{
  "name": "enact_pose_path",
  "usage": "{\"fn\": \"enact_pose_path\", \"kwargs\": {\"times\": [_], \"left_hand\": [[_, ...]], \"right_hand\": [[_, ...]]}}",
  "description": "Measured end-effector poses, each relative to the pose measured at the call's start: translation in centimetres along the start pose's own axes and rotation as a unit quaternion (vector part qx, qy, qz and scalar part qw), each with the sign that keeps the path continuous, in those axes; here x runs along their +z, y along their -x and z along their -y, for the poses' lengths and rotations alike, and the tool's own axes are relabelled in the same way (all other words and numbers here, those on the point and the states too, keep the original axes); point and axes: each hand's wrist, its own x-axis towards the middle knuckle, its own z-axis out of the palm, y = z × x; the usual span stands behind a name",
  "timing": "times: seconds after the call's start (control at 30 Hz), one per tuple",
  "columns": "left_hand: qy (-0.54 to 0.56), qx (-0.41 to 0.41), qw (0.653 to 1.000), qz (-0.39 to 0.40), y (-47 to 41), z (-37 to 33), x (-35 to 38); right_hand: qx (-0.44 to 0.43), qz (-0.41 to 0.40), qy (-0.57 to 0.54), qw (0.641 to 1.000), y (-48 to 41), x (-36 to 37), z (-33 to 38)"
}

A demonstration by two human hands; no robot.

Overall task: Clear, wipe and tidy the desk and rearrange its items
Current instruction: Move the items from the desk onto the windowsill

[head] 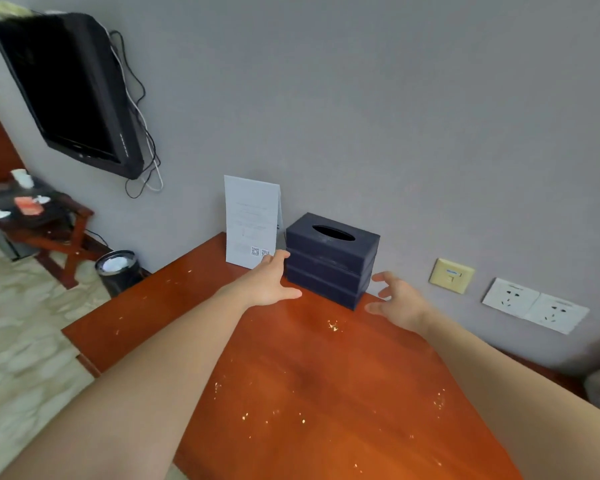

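Both hands flank the dark tissue box, centre frame, at the back of the tabletop by the wall. Left hand: grip spread, fingers straight at the box's left face; whether they touch it is hard to call. Right hand: grip spread too, just beside the right corner. Looks like the clearing step. Next, both palms must close on the sides and lift. Watch the white card standing just left of the box, easily knocked. Pale specks await wiping.
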Motion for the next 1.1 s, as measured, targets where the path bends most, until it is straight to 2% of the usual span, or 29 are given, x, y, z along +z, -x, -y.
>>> {"fn": "enact_pose_path", "kwargs": {"times": [0.27, 0.43, 0.83, 0.97, 1.1], "left_hand": [[0.046, 0.005, 0.997, 0.055, -12.6, 4.3, 0.1], [0.068, -0.008, 0.996, 0.06, -19.1, 6.7, 1.1], [0.137, -0.024, 0.987, 0.08, -31.7, 10.4, 2.4], [0.144, -0.018, 0.986, 0.084, -33.5, 11.5, 3.4], [0.126, 0.006, 0.991, 0.05, -33.7, 12.2, 3.8]], "right_hand": [[0.098, -0.016, -0.022, 0.995, -8.3, 1.5, -2.0], [0.154, -0.022, -0.025, 0.987, -13.5, 3.3, -3.0], [0.202, -0.064, -0.072, 0.975, -24.1, 5.1, -4.0], [0.216, -0.099, -0.121, 0.964, -25.7, 6.1, -4.8], [0.202, -0.135, -0.154, 0.958, -25.4, 6.3, -5.7]]}}
